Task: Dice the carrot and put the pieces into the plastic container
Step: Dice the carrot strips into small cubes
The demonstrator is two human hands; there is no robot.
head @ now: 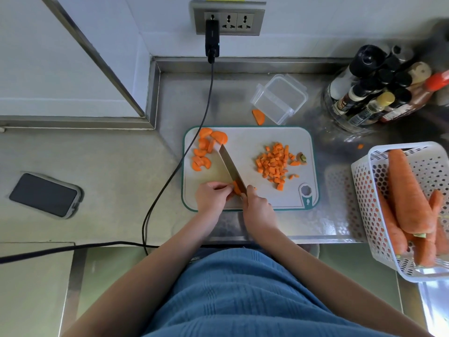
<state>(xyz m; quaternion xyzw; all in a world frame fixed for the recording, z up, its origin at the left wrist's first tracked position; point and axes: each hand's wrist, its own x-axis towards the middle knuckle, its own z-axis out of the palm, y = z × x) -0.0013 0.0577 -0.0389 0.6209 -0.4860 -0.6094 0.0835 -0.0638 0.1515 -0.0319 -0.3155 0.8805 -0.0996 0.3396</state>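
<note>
**Head view: carrot cutting on a steel table in a kitchen corner**

Head camera looks down on a brushed-metal table (pixel 279 229) set into a white-walled corner, with a raised steel lip along the back. A wall socket panel (pixel 228 20) carries a black charger (pixel 212 40), whose cable (pixel 194 142) trails down across the table and off to the left. A phone (pixel 45 194) lies face up on the lower beige surface at left.

A white cutting board (pixel 250 142) with a teal rim sits in the middle. On it, half-moon carrot slices (pixel 202 152) are piled at the far left and a heap of diced carrot (pixel 274 164) lies at the right, with the carrot's stem end (pixel 302 158) just beside it. The left hand (pixel 212 197) pinches a carrot piece (pixel 236 187) with curled fingers at the board's near edge; the right hand (pixel 258 206) grips the handle of a knife (pixel 230 166), its blade resting against that piece.

The plastic container (pixel 279 98) stands open beyond the board, holding nothing visible, with one stray slice (pixel 258 116) beside it. Bottles of condiments (pixel 379 88) cluster at far right. A white perforated basket (pixel 364 190) holds whole carrots (pixel 408 190).
</note>
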